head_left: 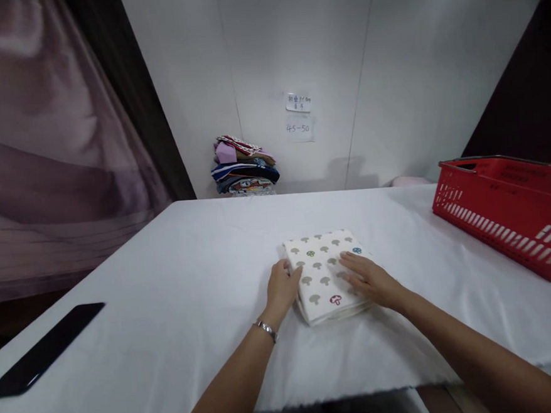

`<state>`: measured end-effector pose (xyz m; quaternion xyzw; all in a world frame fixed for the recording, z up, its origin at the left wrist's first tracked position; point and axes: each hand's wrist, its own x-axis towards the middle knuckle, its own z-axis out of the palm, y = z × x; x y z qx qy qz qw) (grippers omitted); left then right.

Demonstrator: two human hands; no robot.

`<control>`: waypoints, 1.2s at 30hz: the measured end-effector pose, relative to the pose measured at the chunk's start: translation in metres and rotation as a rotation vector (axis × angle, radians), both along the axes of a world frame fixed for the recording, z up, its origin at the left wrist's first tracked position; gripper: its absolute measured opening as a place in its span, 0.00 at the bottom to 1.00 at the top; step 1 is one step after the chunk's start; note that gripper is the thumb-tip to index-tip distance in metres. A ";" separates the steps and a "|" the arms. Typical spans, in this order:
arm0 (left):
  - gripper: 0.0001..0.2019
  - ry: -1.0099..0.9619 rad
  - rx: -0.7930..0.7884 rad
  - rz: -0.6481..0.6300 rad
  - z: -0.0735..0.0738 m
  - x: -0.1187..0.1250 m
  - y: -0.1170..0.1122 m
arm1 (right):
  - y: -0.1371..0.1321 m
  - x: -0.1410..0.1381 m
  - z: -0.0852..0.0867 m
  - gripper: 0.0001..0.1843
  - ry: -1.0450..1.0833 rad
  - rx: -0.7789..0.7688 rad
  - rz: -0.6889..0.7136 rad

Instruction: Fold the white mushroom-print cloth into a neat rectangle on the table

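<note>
A folded white cloth (325,278) with a mushroom print lies on the white-covered table in front of me. Most of its mushrooms are beige; a few are green, blue or red. My left hand (284,288) is at the cloth's left edge, fingers curled and thumb over the edge, pinching it; the fingertips are partly hidden. On the upper right part of the cloth rests my right hand (368,278), palm down, its fingers stretched out and apart.
A red plastic basket (507,215) stands at the table's right side. On the left lies a black flat object (47,348). A stack of folded fabrics (244,168) sits behind the table's far edge, near paper notes (299,128) on the wall. A pinkish curtain (50,159) hangs left.
</note>
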<state>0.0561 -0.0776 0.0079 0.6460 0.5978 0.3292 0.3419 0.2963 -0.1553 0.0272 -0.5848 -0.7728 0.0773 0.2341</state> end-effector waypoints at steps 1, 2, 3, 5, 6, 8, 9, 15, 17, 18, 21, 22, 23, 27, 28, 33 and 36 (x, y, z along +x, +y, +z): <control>0.24 0.015 -0.019 0.018 0.002 0.002 0.006 | 0.005 -0.005 0.003 0.25 -0.004 -0.028 0.016; 0.25 0.028 -0.031 0.036 0.003 0.004 0.012 | 0.010 -0.011 0.005 0.25 -0.011 -0.053 0.033; 0.27 0.040 -0.041 0.055 0.004 0.006 0.018 | 0.015 -0.017 0.008 0.26 -0.020 -0.072 0.051; 0.29 0.069 -0.057 0.084 0.004 0.011 0.029 | 0.024 -0.027 0.011 0.28 -0.040 -0.104 0.092; 0.30 0.087 -0.060 0.094 0.003 0.013 0.033 | 0.027 -0.032 0.011 0.29 -0.052 -0.129 0.114; 0.29 0.128 -0.052 0.109 0.001 0.017 0.038 | 0.032 -0.040 0.009 0.31 -0.087 -0.201 0.155; 0.28 0.147 -0.039 0.116 -0.001 0.019 0.039 | 0.034 -0.043 0.006 0.31 -0.111 -0.233 0.172; 0.23 0.198 0.050 0.126 -0.008 0.021 0.036 | 0.034 -0.050 -0.011 0.31 -0.171 -0.229 0.213; 0.24 0.201 0.052 0.121 -0.007 0.020 0.035 | 0.034 -0.049 -0.011 0.32 -0.131 -0.244 0.223; 0.25 0.202 0.052 0.119 -0.006 0.019 0.035 | 0.035 -0.046 -0.010 0.32 -0.099 -0.251 0.222; 0.28 0.209 0.023 0.107 -0.001 0.015 0.035 | 0.041 -0.028 -0.005 0.30 0.011 -0.213 0.092; 0.29 0.215 0.000 0.096 0.000 0.013 0.035 | 0.044 -0.018 -0.004 0.29 0.039 -0.177 -0.004; 0.31 0.224 -0.026 0.081 0.002 0.011 0.034 | 0.048 -0.006 -0.003 0.29 0.060 -0.141 -0.118; 0.36 0.257 -0.109 0.014 0.005 0.007 0.032 | 0.059 0.042 -0.011 0.31 0.144 -0.216 -0.467; 0.37 0.262 -0.119 0.002 0.005 0.007 0.030 | 0.060 0.051 -0.015 0.33 0.178 -0.270 -0.514; 0.30 0.161 -0.090 -0.027 0.004 0.015 0.024 | 0.059 0.062 -0.024 0.39 0.271 -0.317 -0.534; 0.32 0.037 -0.084 -0.008 0.009 0.022 0.035 | 0.062 0.063 -0.018 0.40 0.411 -0.285 -0.553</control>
